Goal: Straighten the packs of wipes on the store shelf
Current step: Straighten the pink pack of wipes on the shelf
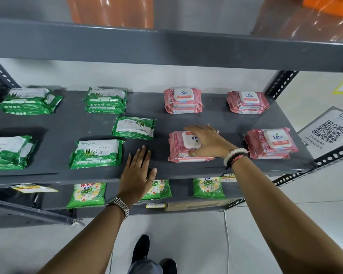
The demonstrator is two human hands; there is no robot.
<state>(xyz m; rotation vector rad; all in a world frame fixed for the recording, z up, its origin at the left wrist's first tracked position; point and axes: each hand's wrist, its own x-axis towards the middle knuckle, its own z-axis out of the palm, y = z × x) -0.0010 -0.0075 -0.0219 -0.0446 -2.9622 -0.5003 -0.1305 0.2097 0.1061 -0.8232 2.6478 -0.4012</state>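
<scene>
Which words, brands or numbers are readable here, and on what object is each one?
"ORIGAMI": green plastic wipes pack, front
"kara": white lid of pink wipes pack, back
"25": front right pink pack
"Wheel 2in1": green pouch, lower shelf
"DISHANT AYURVEDIC": grey QR sign
Small print on packs and yellow price tags: too blurred.

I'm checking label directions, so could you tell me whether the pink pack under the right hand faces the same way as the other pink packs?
No, it is turned around. On the pink pack under the right hand, the lid's logo reads upside down.
</scene>
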